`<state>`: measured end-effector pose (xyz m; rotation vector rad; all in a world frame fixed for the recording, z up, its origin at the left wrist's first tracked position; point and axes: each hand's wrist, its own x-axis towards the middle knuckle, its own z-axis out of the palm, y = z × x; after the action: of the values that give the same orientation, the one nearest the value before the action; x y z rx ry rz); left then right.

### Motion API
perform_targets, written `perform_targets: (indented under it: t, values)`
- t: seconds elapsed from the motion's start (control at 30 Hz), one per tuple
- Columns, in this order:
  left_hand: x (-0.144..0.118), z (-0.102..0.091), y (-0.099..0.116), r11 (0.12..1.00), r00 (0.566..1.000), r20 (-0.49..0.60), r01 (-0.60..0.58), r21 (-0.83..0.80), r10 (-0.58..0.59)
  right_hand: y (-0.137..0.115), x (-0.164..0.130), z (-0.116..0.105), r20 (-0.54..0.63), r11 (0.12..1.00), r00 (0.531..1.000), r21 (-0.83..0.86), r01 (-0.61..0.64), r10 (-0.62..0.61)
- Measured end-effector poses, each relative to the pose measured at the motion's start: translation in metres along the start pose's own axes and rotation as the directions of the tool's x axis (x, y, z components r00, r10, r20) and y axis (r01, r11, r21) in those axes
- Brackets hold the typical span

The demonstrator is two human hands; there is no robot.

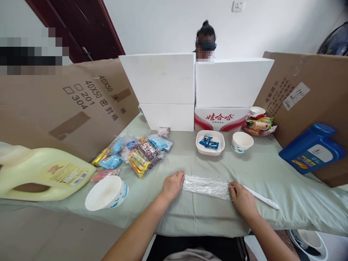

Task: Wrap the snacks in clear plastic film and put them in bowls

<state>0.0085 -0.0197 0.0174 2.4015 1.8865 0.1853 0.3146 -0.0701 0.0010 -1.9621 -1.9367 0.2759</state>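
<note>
A crinkled strip of clear plastic wrap (206, 186) lies flat across the green cloth in front of me. Its left end is pinched by my left hand (173, 185), while my right hand (241, 197) grips the right end. From behind the right hand sticks out a white plastic handle (263, 197); its other end is hidden. Beyond the wrap stands a white square dish (210, 150) with two blue packets (212, 145) in it, and a paper bowl (242, 142) is just right of that.
Bagged snacks (144, 154) and a tilted paper bowl (107, 193) lie left, beside a yellow jug (62, 174). A blue bottle (310, 148) leans right. White boxes (163, 81) and cardboard panels (89, 98) wall the table; a person (206, 38) is behind them.
</note>
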Motion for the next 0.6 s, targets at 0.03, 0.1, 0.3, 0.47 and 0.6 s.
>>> perform_targets:
  t: [0.03, 0.1, 0.3, 0.47, 0.6]
  values:
    - [0.0, 0.001, 0.002, 1.0, 1.0, -0.001, 0.011, 0.014, -0.011, -0.001, 0.0, 0.002, -0.008, 0.999, 1.0, -0.035, -0.002, 0.002]
    - [0.001, 0.003, 0.004, 0.999, 1.0, -0.003, 0.03, 0.043, -0.03, -0.003, 0.001, 0.004, -0.01, 0.995, 1.0, -0.1, -0.019, 0.018]
    - [0.004, 0.002, 0.011, 0.995, 0.999, -0.025, 0.042, 0.096, -0.04, -0.011, 0.004, 0.002, 0.046, 0.974, 0.992, -0.2, -0.103, 0.114]
    - [-0.008, -0.01, 0.034, 0.998, 0.966, -0.26, -0.002, 0.055, 0.016, -0.019, -0.002, -0.003, -0.219, 0.972, 0.971, -0.229, 0.045, -0.096]
    - [-0.023, -0.004, 0.06, 0.977, 0.938, -0.31, -0.193, -0.094, 0.156, -0.039, -0.007, 0.004, -0.228, 0.931, 0.914, -0.228, 0.285, -0.335]
